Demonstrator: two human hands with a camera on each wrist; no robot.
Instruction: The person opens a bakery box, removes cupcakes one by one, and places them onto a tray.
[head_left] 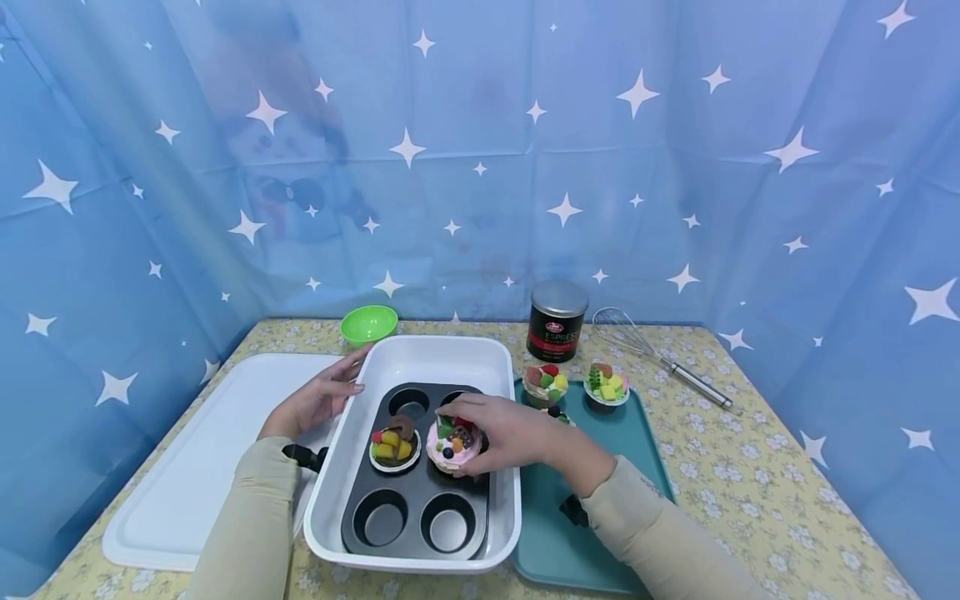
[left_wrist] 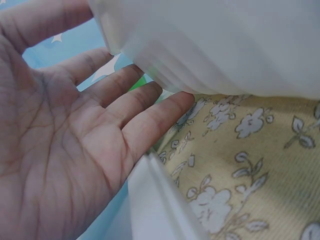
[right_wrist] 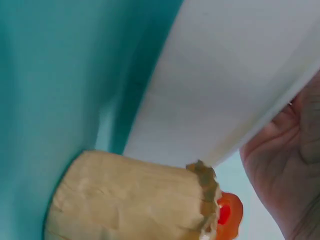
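R hand [head_left: 504, 433] grips pink-frosted toy cupcake [head_left: 453, 444] over mid-right cup of black 6-cup muffin tin [head_left: 417, 525] in white rectangular plastic tub [head_left: 420, 354], L hand [head_left: 318, 398] flat-fingered vs tub's wall; approx 2 cups filled, 4 empty, more cupcakes [head_left: 606, 385] right of R hand.

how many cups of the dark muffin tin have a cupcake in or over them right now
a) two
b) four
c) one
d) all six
a: in the head view the muffin tin holds a fruit-topped cupcake in its middle-left cup, and the right hand grips a pink-frosted cupcake at the middle-right cup; the two near cups and the two far cups show bare.
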